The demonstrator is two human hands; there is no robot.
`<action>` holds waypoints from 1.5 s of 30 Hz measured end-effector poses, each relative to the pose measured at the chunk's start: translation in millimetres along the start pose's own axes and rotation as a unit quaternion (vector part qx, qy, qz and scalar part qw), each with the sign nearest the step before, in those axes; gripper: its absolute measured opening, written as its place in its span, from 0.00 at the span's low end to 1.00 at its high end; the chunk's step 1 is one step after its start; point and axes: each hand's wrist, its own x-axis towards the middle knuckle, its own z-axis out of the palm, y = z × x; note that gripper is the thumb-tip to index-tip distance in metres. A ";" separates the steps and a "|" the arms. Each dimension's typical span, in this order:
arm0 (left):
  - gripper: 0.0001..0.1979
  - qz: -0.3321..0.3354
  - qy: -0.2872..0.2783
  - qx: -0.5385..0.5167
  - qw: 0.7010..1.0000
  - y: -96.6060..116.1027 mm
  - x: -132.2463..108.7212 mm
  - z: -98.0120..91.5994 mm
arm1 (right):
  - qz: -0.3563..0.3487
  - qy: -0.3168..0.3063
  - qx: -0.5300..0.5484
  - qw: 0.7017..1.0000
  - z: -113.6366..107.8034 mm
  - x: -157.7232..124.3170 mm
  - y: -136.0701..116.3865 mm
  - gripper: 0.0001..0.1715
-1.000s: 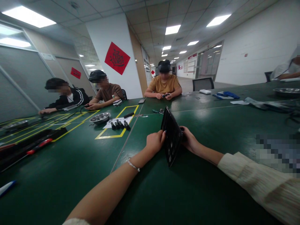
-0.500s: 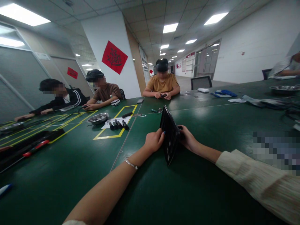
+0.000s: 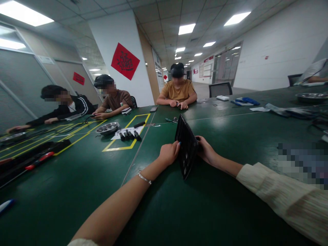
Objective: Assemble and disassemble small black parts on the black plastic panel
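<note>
A flat black panel [image 3: 188, 153] stands tilted on its edge over the green table, its recessed inner face turned to the left. My left hand [image 3: 169, 153], with a silver bangle at the wrist, is closed on the panel's left side, thumb pressed to the face. On the other side my right hand [image 3: 207, 151] grips the panel's back edge; its fingertips are partly hidden behind the panel. A small blue spot shows at my left thumb tip.
On the green table [image 3: 153, 205], several black cylinders [image 3: 130, 135] lie on white paper inside yellow tape, beside a metal bowl [image 3: 108, 128]. A red-handled tool [image 3: 41, 160] lies far left. Across the table sits a person [image 3: 178, 90]; two more people sit at left.
Both hands keep hold of the panel, which has barely moved. The person across the table has shifted their hands slightly, and the people at left have moved a little.
</note>
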 end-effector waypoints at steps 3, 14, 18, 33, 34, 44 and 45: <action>0.26 -0.009 -0.003 -0.014 1.000 0.5 0.9 1.1 | 0.001 0.000 -0.004 1.000 1.7 -1.9 -2.0 0.19; 0.22 0.023 -0.007 0.015 1.000 -2.0 -4.4 0.5 | 0.000 -0.007 0.010 1.000 0.5 1.4 2.1 0.19; 0.25 0.021 -0.002 0.009 1.000 -2.6 -2.7 1.7 | -0.001 -0.010 0.013 1.000 0.8 1.0 2.1 0.19; 0.29 0.010 -0.002 -0.008 1.000 -2.6 -2.3 0.1 | 0.006 -0.007 -0.002 1.000 2.5 -4.2 -2.7 0.18; 0.29 0.003 0.000 -0.012 1.000 -2.5 -2.1 0.5 | 0.005 -0.007 -0.002 1.000 2.5 -4.1 -2.8 0.18; 0.24 -0.013 0.010 -0.001 1.000 -1.5 -1.6 0.9 | -0.005 -0.006 0.001 1.000 0.1 -0.1 2.0 0.19; 0.24 -0.010 0.009 0.004 1.000 -1.7 -1.9 0.7 | -0.005 -0.006 0.002 1.000 0.1 0.2 2.3 0.19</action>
